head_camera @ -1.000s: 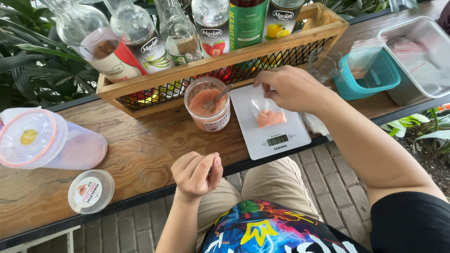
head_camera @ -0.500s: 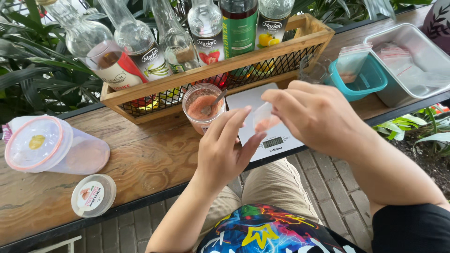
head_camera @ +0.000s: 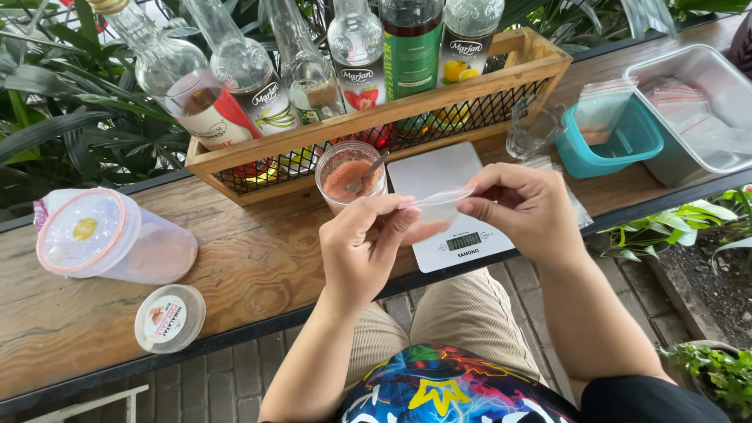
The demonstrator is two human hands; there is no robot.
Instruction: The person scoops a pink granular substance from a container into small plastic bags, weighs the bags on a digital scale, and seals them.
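My left hand [head_camera: 362, 252] and my right hand [head_camera: 523, 207] hold a small clear plastic bag [head_camera: 440, 201] between them, each pinching one end of its top edge above a white kitchen scale [head_camera: 450, 206]. Just behind the left hand stands a clear plastic cup [head_camera: 349, 177] of orange-red powder with a spoon in it. The scale's plate is bare where it shows.
A wooden crate [head_camera: 376, 117] with several syrup bottles runs along the back of the wooden counter [head_camera: 258, 266]. A clear lidded jar [head_camera: 110, 237] lies at left, a small round tub [head_camera: 169, 318] near the front edge. At right are a glass, a teal tub [head_camera: 619, 141] and a metal tray [head_camera: 705, 110].
The small bag with powder has come off the scale and is now held up between both hands. My left hand rose from my lap to meet the right one.
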